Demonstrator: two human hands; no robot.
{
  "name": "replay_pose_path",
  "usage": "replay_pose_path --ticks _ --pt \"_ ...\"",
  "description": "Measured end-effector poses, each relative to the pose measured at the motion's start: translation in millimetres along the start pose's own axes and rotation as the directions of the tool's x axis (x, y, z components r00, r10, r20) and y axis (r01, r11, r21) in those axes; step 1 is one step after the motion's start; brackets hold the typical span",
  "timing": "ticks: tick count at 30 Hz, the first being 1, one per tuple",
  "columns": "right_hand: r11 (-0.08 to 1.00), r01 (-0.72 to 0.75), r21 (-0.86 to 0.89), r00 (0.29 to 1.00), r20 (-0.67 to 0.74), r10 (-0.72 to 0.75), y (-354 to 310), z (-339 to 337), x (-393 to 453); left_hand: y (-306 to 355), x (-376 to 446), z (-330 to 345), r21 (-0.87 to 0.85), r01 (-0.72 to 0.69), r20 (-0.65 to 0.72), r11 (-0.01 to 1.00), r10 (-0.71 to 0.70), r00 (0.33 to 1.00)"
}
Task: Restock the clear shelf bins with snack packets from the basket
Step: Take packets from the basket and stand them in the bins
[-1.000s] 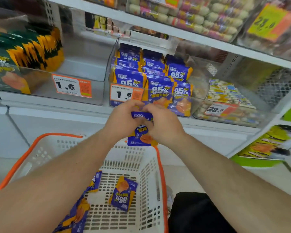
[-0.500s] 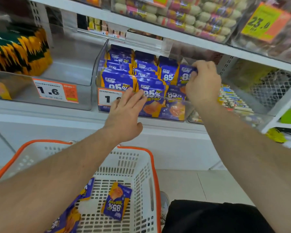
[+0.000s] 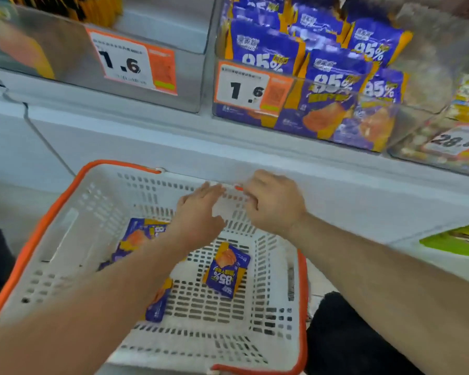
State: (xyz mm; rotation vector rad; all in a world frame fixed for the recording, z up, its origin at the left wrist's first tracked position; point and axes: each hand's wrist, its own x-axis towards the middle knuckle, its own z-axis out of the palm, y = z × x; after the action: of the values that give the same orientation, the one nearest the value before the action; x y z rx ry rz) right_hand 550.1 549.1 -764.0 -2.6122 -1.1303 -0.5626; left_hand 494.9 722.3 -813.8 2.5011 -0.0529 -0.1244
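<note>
A white basket with an orange rim (image 3: 65, 231) sits low in front of me. Inside lie blue-and-orange snack packets: one (image 3: 226, 269) flat on the mesh floor, another (image 3: 138, 234) partly under my left forearm, a third (image 3: 157, 304) at the arm's lower edge. My left hand (image 3: 198, 215) hovers over the basket's far side with straight fingers and holds nothing. My right hand (image 3: 274, 204) hangs beside it at the basket's far rim, fingers loosely bent, empty. The clear bin (image 3: 406, 115) above on the shelf is packed with the same blue packets (image 3: 333, 77).
A second clear bin (image 3: 65, 69) at upper left carries a 1.6 price tag (image 3: 136, 63). Another bin with a 28.8 tag (image 3: 452, 142) stands at right. A white shelf ledge (image 3: 173, 139) runs between bins and basket. Green packaging (image 3: 458, 242) lies at right.
Both hands have dropped from the blue-packet bin down to the basket. The right hand has let go of the packet it put in the bin. The view has tilted downward.
</note>
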Motion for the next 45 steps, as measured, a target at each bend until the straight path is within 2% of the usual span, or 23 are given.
replay_pose_path --ticks 1,2,4,6,11,15,18,22,24,25,26,27,29,30,32,34,35,37,38,39,41,43,45 --pt "0.997 -0.08 -0.003 0.974 0.214 0.079 -10.0 22.8 -7.8 -9.8 -4.3 4.9 -0.017 0.054 0.027 0.998 -0.054 0.998" --pt "0.982 -0.185 -0.044 0.89 0.416 0.186 -15.9 45.6 -15.1 -18.8 -8.5 8.8 -0.032 0.112 0.061 0.993 -0.109 0.992" --pt "0.933 -0.335 -0.133 0.614 0.721 0.323 -19.2 88.0 -32.2 -34.4 -15.0 13.7 -0.054 0.202 0.125 0.978 -0.194 0.973" --pt "0.9 -0.401 -0.169 0.427 0.835 0.347 -22.9 126.6 -50.2 -48.9 -19.6 15.0 -0.083 0.277 0.165 0.957 -0.261 0.951" --pt "0.749 -0.583 -0.316 0.149 0.864 0.481 -30.1 184.2 -81.9 -88.5 -32.0 16.2 -0.126 0.473 0.213 0.872 -0.442 0.872" --pt "0.742 -0.548 -0.387 0.224 0.787 0.576 -32.7 199.1 -95.7 -104.6 -41.2 22.2 -0.165 0.572 0.235 0.803 -0.531 0.814" --pt "0.752 -0.555 -0.355 0.202 0.82 0.536 -30.5 194.9 -95.2 -104.7 -42.8 26.4 -0.233 0.593 0.257 0.771 -0.539 0.802" --pt "0.678 -0.667 -0.309 0.144 0.84 0.524 -26.4 174.9 -89.9 -93.2 -44.8 20.8 -0.295 0.627 0.264 0.721 -0.569 0.779" --pt "0.519 -0.834 -0.189 0.091 0.88 0.466 -41.5 163.3 -86.7 -87.1 -49.6 15.2 -0.31 0.619 0.267 0.721 -0.559 0.785" --pt "0.464 -0.879 -0.106 0.129 0.885 0.447 -52.3 159.9 -84.3 -84.2 -53.4 11.6 -0.31 0.611 0.273 0.729 -0.547 0.791" --pt "0.497 -0.86 -0.115 0.119 0.902 0.414 -59.4 161.1 -84.8 -82.2 -56.9 8.7 -0.302 0.599 0.283 0.742 -0.531 0.799" --pt "0.519 -0.834 -0.186 0.052 0.911 0.409 -69.0 167.5 -90.4 -81.1 -61.0 5.2 -0.286 0.588 0.289 0.757 -0.517 0.806" --pt "0.532 -0.806 -0.258 0.043 0.872 0.488 -67.9 193.6 -106.6 -81.4 -67.3 -2.1 -0.257 0.572 0.289 0.779 -0.503 0.815" --pt "0.475 -0.842 -0.258 0.014 0.868 0.497 -71.4 193.3 -105.7 -82.4 -69.3 -5.5 -0.251 0.57 0.285 0.783 -0.503 0.816" --pt "0.523 -0.808 -0.271 -0.028 0.904 0.426 -80.1 197.3 -105.5 -84.9 -72.0 -11.1 -0.258 0.573 0.278 0.778 -0.508 0.815" --pt "0.547 -0.767 -0.336 0.005 0.848 0.529 -85.8 186.4 -108.0 -87.1 -71.6 -12.3 -0.27 0.58 0.267 0.768 -0.519 0.812" --pt "0.557 -0.762 -0.33 0.053 0.825 0.562 -82.9 183.5 -110.9 -87.5 -70.9 -11.0 -0.282 0.591 0.26 0.756 -0.532 0.806" --pt "0.502 -0.833 -0.233 0.067 0.858 0.509 -74.6 177.8 -118.0 -85.1 -68.4 -4.0 -0.35 0.617 0.238 0.704 -0.57 0.786" --pt "0.373 -0.918 -0.131 0.065 0.881 0.469 -68.7 175.7 -117.3 -82.3 -66.9 0.6 -0.405 0.638 0.222 0.654 -0.607 0.763" --pt "0.174 -0.984 -0.041 0.043 0.889 0.455 -64.8 163.3 -110.5 -78.5 -66.1 5.1 -0.468 0.669 0.214 0.577 -0.661 0.719" --pt "-0.206 -0.969 0.136 0.031 0.896 0.443 -58.9 136.6 -91.8 -69.8 -64.0 14.4 -0.567 0.736 0.276 0.368 -0.758 0.591" --pt "-0.352 -0.906 0.235 0.082 0.914 0.397 -49.5 115.2 -75.7 -58.4 -58.7 23.1 -0.639 0.761 0.433 0.115 -0.763 0.479" --pt "-0.465 -0.83 0.308 0.147 0.925 0.351 -42.6 90.6 -61.3 -41.1 -51.1 26.3 -0.679 0.732 0.554 -0.049 -0.688 0.468"
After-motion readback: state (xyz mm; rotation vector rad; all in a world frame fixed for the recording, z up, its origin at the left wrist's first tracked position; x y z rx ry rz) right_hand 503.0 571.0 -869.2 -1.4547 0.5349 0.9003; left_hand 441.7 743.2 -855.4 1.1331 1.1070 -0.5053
